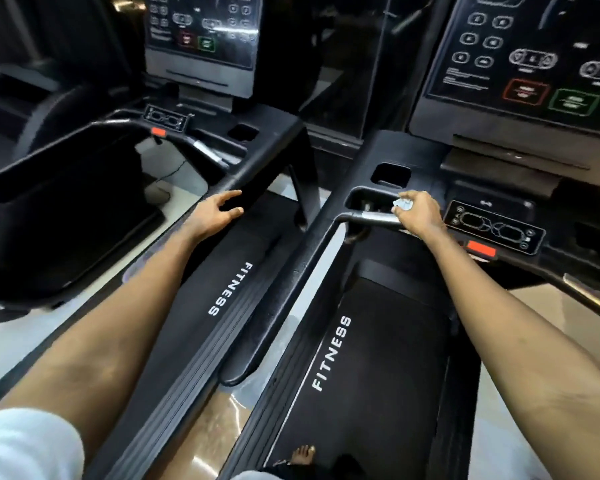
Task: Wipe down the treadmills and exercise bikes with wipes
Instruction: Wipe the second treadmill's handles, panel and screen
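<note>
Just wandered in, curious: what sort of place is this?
Most likely a gym. The left treadmill and right treadmill stand side by side, each with a console and FITNESS on its rail. The right hand holds a wipe at a handlebar.

Small pale wipe (403, 205) at treadmill handlebar (371, 217)

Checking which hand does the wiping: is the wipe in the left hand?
No, the right hand pinches the wipe at the silver grip, while the left hand is open, holding nothing.
</note>
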Demonstrator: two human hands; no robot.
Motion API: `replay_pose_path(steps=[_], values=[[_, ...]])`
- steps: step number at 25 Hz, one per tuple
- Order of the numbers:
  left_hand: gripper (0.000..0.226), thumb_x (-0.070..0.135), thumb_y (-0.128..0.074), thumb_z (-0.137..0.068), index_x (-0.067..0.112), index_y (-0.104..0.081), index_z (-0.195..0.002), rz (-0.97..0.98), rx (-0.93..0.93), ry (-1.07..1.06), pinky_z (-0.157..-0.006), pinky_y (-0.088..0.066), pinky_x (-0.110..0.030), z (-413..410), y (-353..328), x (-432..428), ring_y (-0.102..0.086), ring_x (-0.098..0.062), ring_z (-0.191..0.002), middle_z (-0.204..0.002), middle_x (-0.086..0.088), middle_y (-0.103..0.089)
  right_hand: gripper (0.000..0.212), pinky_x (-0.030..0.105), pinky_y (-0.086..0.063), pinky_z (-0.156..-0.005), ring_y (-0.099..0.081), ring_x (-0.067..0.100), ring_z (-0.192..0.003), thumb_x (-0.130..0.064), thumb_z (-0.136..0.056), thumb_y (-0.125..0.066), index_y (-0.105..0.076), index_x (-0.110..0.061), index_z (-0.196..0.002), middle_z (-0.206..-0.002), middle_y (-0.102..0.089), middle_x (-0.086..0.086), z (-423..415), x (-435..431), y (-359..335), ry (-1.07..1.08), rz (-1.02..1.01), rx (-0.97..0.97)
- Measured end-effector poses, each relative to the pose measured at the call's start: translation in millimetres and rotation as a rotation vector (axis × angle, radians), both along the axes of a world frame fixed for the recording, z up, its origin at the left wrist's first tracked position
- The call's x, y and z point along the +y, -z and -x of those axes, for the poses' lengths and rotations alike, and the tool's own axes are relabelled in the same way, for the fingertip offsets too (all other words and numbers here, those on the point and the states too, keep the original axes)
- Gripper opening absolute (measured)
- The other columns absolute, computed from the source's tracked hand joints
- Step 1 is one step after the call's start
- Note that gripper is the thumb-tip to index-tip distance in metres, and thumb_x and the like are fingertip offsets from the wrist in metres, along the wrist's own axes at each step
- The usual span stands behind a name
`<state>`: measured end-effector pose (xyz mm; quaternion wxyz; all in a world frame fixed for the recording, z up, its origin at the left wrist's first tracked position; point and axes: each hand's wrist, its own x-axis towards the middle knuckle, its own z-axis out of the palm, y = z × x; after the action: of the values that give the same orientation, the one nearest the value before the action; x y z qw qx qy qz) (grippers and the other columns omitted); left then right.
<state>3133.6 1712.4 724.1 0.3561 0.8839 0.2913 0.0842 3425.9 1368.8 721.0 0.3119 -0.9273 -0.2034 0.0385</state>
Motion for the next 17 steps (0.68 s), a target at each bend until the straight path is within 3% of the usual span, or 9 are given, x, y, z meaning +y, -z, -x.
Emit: replay_pose_path(steps=[4, 6, 10, 14, 17], values=[[0.054, 0.038, -0.068, -0.093, 0.028, -0.054, -0.144, 0.024, 0.041, -0.151, -0.111, -0.033, -0.024, 40.4, 19.9, -19.0, -0.050, -0.017, -0.135, -0.145, 0.002, -0.056, 0.037, 0.034, -0.041, -0.111, -0.056, 0.028, -0.126, -0.015, -0.089, -0.065, -0.067, -0.014, -0.126, -0.134, -0.062, 0.008, 1.1, 48.4, 31.6, -0.231, -0.008, 0.027], [0.052, 0.031, -0.067, -0.096, 0.023, -0.053, -0.145, 0.046, 0.073, -0.240, -0.107, -0.031, -0.020, 62.0, 34.0, -37.1, -0.048, -0.017, -0.137, -0.146, -0.001, -0.055, 0.037, 0.036, -0.042, -0.111, -0.056, 0.027, -0.126, -0.014, -0.091, -0.065, -0.066, -0.013, -0.128, -0.137, -0.058, 0.007, 9.1, 72.7, 45.4, -0.365, 0.005, 0.071], [0.051, 0.027, -0.065, -0.098, 0.021, -0.051, -0.147, 0.093, 0.130, -0.413, -0.103, -0.030, -0.017, 98.6, 58.7, -75.1, -0.047, -0.020, -0.138, -0.148, -0.003, -0.053, 0.036, 0.028, -0.036, -0.110, -0.054, 0.024, -0.127, -0.011, -0.092, -0.064, -0.066, -0.010, -0.128, -0.136, -0.057, 0.009, 26.9, 109.6, 61.5, -0.604, 0.034, 0.071], [0.052, 0.036, -0.066, -0.096, 0.032, -0.051, -0.146, 0.192, 0.167, -0.573, -0.106, -0.035, -0.025, 136.0, 84.5, -124.3, -0.048, -0.021, -0.138, -0.149, -0.003, -0.052, 0.035, 0.028, -0.039, -0.107, -0.056, 0.025, -0.123, -0.010, -0.092, -0.063, -0.065, -0.009, -0.128, -0.135, -0.055, 0.010, 49.9, 129.7, 81.5, -0.793, 0.101, 0.089], [0.053, 0.033, -0.067, -0.096, 0.029, -0.051, -0.147, 0.263, 0.176, -0.652, -0.106, -0.035, -0.024, 156.1, 104.5, -170.5, -0.047, -0.021, -0.138, -0.150, -0.004, -0.051, 0.035, 0.032, -0.041, -0.108, -0.056, 0.027, -0.124, -0.007, -0.094, -0.058, -0.063, -0.007, -0.129, -0.137, -0.053, 0.011, 77.4, 136.7, 99.5, -0.953, 0.174, 0.074]])
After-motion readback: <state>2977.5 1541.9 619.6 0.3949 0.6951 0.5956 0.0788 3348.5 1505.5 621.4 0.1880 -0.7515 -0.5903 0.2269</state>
